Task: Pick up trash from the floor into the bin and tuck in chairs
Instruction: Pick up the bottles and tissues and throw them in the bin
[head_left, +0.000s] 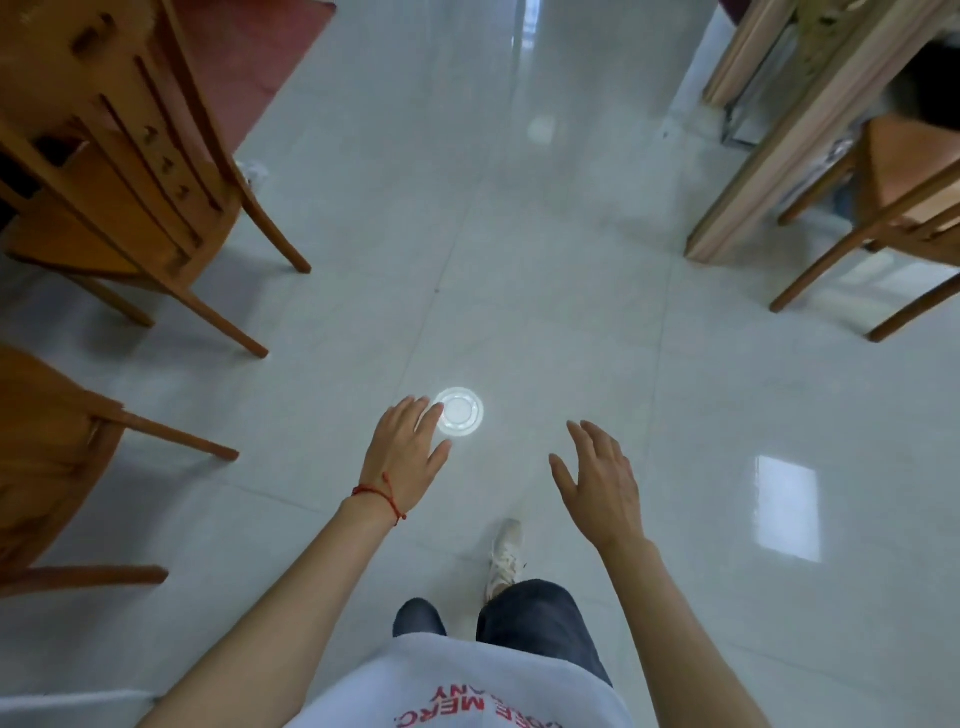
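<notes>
Person's left hand (408, 452) is open, fingers spread and straight, reaching down twd a clear plastic lid (459, 410) lying flat on the floor (571, 312). Lid sits just beyond the fingertips; the index tip overlaps its rim in view, but contact can't be confirmed. Spread fingers suit a flat, thin disc: prob needs an edge pinch or a slide to lift it off slick tile.

Right hand (602, 480) is also open, holding nothing, fingers relaxed, well to the right of the lid, likely out for balance while bending.

Another white scrap (254, 171) lies far ahead-left of the left hand, by a chair leg; too blurred to identify. No bin in view.

Wooden chairs: one (124, 156) ahead-left of the left hand, one (52, 457) directly left, one (904, 208) ahead-right of the right hand beside a table (810, 130). All look pulled out, so tucking seems not yet done. Step in hand: grabbing the lid.
</notes>
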